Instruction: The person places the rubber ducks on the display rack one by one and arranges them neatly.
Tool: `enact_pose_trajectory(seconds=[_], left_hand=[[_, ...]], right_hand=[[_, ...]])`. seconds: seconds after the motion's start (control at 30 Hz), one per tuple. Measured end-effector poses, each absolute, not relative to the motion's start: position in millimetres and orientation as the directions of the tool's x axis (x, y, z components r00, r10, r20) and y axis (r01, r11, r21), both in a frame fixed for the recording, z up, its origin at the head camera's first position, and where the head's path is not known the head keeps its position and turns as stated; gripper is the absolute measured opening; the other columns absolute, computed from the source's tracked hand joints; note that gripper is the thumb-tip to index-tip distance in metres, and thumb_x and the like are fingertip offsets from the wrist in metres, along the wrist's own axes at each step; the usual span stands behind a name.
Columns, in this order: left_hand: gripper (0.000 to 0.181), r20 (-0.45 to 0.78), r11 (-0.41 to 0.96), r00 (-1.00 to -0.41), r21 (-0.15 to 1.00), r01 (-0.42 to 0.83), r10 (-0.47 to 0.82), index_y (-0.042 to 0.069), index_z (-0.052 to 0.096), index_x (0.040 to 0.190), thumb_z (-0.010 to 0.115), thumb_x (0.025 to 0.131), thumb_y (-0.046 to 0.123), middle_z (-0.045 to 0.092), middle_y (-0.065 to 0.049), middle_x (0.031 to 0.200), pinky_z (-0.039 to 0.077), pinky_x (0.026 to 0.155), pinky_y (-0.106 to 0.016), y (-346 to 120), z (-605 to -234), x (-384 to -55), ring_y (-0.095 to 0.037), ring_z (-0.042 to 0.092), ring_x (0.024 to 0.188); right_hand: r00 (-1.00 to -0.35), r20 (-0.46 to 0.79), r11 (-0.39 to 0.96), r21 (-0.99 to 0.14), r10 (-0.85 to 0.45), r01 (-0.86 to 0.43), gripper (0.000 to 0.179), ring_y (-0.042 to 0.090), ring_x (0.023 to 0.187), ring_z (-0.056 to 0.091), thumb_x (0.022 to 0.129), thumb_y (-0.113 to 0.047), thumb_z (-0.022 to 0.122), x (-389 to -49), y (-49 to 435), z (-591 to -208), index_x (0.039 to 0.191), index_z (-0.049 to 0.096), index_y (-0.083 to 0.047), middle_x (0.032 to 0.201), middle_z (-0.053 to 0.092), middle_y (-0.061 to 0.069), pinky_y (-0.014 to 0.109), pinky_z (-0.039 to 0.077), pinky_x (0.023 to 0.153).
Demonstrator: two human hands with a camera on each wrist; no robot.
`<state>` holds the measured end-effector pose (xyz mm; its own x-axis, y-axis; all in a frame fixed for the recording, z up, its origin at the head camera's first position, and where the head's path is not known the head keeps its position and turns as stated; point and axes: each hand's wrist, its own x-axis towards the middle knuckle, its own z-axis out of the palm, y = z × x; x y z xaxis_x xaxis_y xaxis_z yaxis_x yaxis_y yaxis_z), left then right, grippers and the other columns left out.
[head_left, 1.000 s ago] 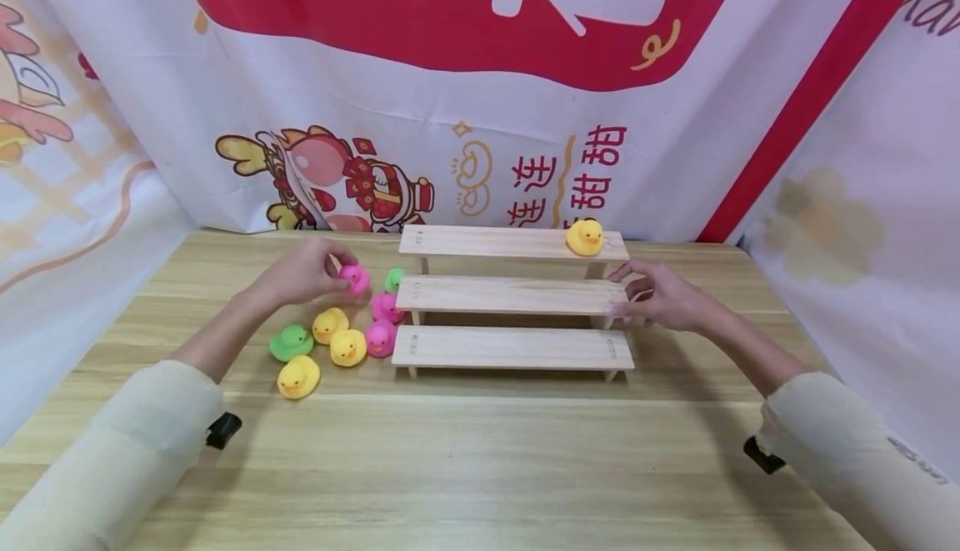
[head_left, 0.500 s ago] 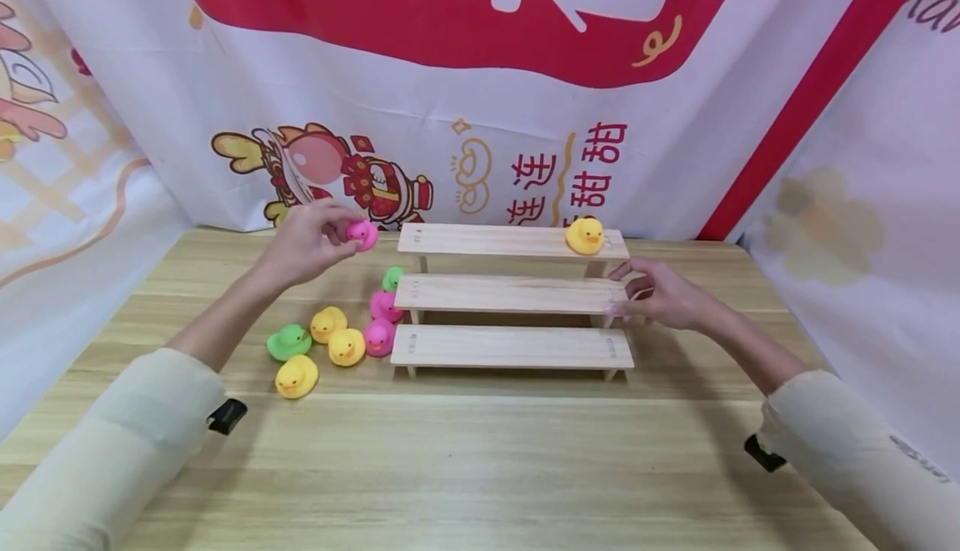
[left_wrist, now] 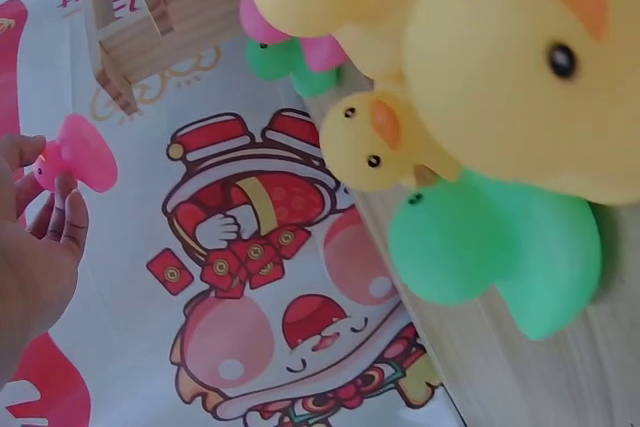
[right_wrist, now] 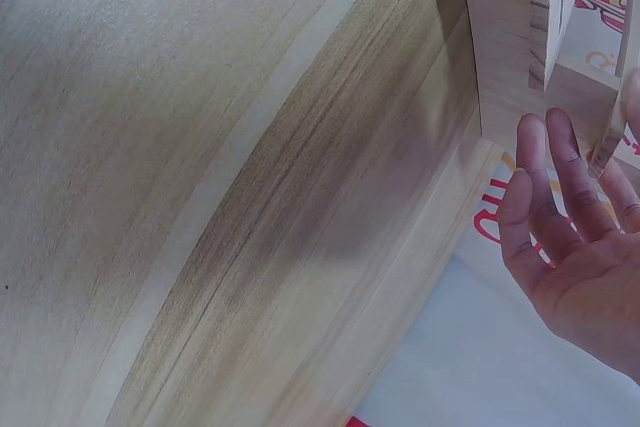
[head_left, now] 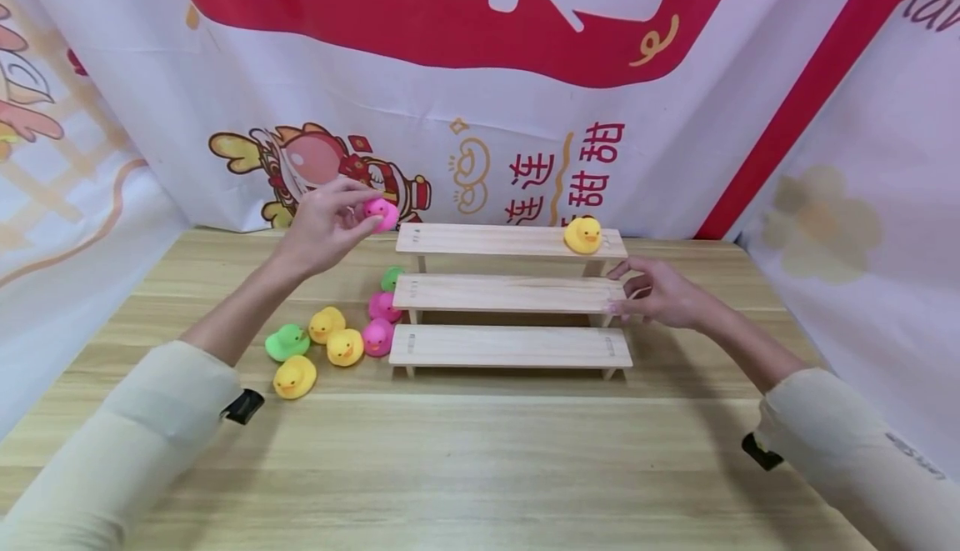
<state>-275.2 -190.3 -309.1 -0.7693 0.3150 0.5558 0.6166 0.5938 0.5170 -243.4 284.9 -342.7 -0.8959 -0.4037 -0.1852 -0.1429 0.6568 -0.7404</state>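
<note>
My left hand (head_left: 330, 222) pinches a pink rubber duck (head_left: 383, 214) between thumb and fingers, raised off the table just beside the left end of the top step. The duck's flat base faces outward in the left wrist view. A three-step wooden stand (head_left: 510, 294) occupies the middle of the table. My right hand (head_left: 660, 293) is at its right side, thumb and forefinger around the end of the middle step; the contact is partly hidden in the right wrist view. One yellow duck (head_left: 583, 236) sits near the right end of the top step.
Left of the stand, several ducks lie on the wooden table (head_left: 450, 468): yellow ones (head_left: 296, 378), a green one (head_left: 287, 342) and pink ones (head_left: 378, 338). Another green duck (head_left: 392, 278) is partly behind the stand's left side. A printed cloth (head_left: 450, 142) hangs behind.
My left hand has lifted the pink duck off the table, raising it and moving it right toward the top step. My right hand has stayed at the stand's right end.
</note>
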Motion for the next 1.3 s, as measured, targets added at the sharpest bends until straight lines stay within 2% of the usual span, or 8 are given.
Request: enact_pose_trajectory(seconds=[0.17, 0.33, 0.57, 0.73, 0.93, 1.3], left_hand=[[0.030, 0.581, 0.544, -0.750, 0.536, 0.645, 0.317, -0.006, 0.073, 0.121, 0.076, 0.093, 0.003, 0.068, -0.020, 0.106, 0.043, 0.066, -0.013, -177.5, -303.2, -274.4, -0.024, 0.056, 0.078], [0.032, 0.573, 0.512, -0.747, 0.554, 0.656, 0.337, -0.005, 0.073, 0.122, 0.078, 0.092, 0.003, 0.067, -0.018, 0.107, 0.044, 0.065, -0.016, -162.6, -299.6, -275.5, -0.023, 0.055, 0.077], [0.035, 0.543, 0.500, -0.746, 0.556, 0.663, 0.386, -0.005, 0.072, 0.123, 0.080, 0.090, 0.005, 0.068, -0.017, 0.108, 0.050, 0.072, -0.024, -143.7, -299.6, -276.7, -0.024, 0.063, 0.083], [0.040, 0.539, 0.463, -0.733, 0.569, 0.680, 0.414, -0.007, 0.070, 0.124, 0.083, 0.088, 0.004, 0.070, -0.017, 0.103, 0.056, 0.074, -0.024, -130.1, -298.3, -276.8, -0.026, 0.069, 0.084], [0.032, 0.535, 0.422, -0.729, 0.594, 0.684, 0.427, -0.006, 0.073, 0.115, 0.083, 0.087, 0.002, 0.072, -0.017, 0.099, 0.057, 0.073, -0.021, -113.5, -298.7, -278.7, -0.024, 0.069, 0.082], [0.029, 0.531, 0.404, -0.692, 0.566, 0.719, 0.489, -0.007, 0.073, 0.111, 0.083, 0.086, 0.001, 0.074, -0.018, 0.101, 0.062, 0.079, -0.033, -93.7, -295.1, -281.5, -0.027, 0.071, 0.088]], right_hand=[[-0.898, -0.189, 0.665, -0.734, -0.396, -0.138, 0.052, 0.031, 0.085, 0.069, 0.096, -0.018, 0.077, -244.2, 284.5, -342.5, 0.134, 0.049, 0.004, 0.091, 0.073, 0.017, 0.043, 0.060, 0.065], [-0.900, -0.192, 0.668, -0.732, -0.392, -0.135, 0.053, 0.032, 0.087, 0.069, 0.096, -0.019, 0.077, -244.8, 284.6, -342.9, 0.135, 0.049, 0.004, 0.091, 0.073, 0.015, 0.044, 0.060, 0.067], [-0.894, -0.188, 0.651, -0.747, -0.407, -0.139, 0.048, 0.033, 0.085, 0.069, 0.097, -0.015, 0.075, -244.3, 285.6, -344.4, 0.132, 0.049, 0.005, 0.092, 0.074, 0.019, 0.042, 0.059, 0.062], [-0.892, -0.188, 0.641, -0.755, -0.412, -0.137, 0.047, 0.032, 0.085, 0.069, 0.097, -0.013, 0.075, -243.9, 285.5, -344.4, 0.131, 0.049, 0.005, 0.092, 0.073, 0.020, 0.040, 0.058, 0.060], [-0.893, -0.185, 0.645, -0.751, -0.409, -0.140, 0.048, 0.032, 0.085, 0.070, 0.097, -0.014, 0.076, -243.3, 285.2, -343.9, 0.132, 0.049, 0.005, 0.093, 0.074, 0.019, 0.042, 0.059, 0.062], [-0.898, -0.186, 0.659, -0.739, -0.399, -0.140, 0.051, 0.033, 0.085, 0.070, 0.096, -0.016, 0.077, -244.4, 284.8, -343.0, 0.133, 0.049, 0.005, 0.093, 0.074, 0.018, 0.044, 0.060, 0.064]])
